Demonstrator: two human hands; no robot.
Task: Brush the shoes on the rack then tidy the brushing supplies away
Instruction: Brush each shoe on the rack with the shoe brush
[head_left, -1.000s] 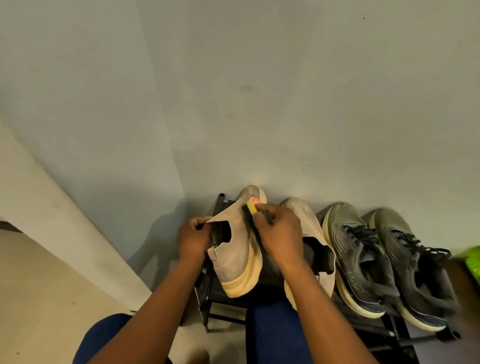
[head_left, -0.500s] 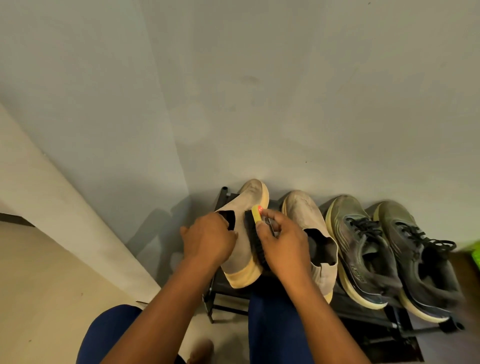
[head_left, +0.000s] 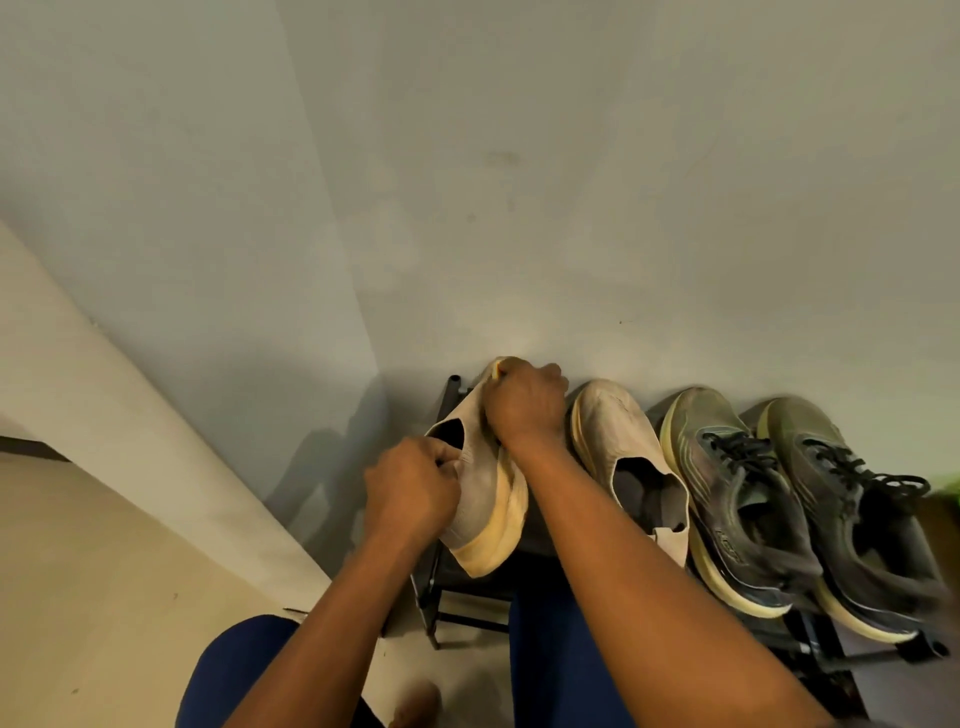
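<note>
The right hand (head_left: 524, 402) has slid to the knit beige shoe's (head_left: 480, 483) toe, fingers curled; left hand (head_left: 410, 486) pinches its collar.

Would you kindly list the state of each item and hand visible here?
Left hand: grips the collar of the tilted beige shoe.
Right hand: curled over that shoe's toe; the brush is hidden beneath it.
Tilted beige shoe: tipped on its side, heel towards the camera.
Second beige shoe: flat on the rack, untouched.
Green laced shoes: side by side on the rack, laces tied.
Rack: standing against the wall.
</note>
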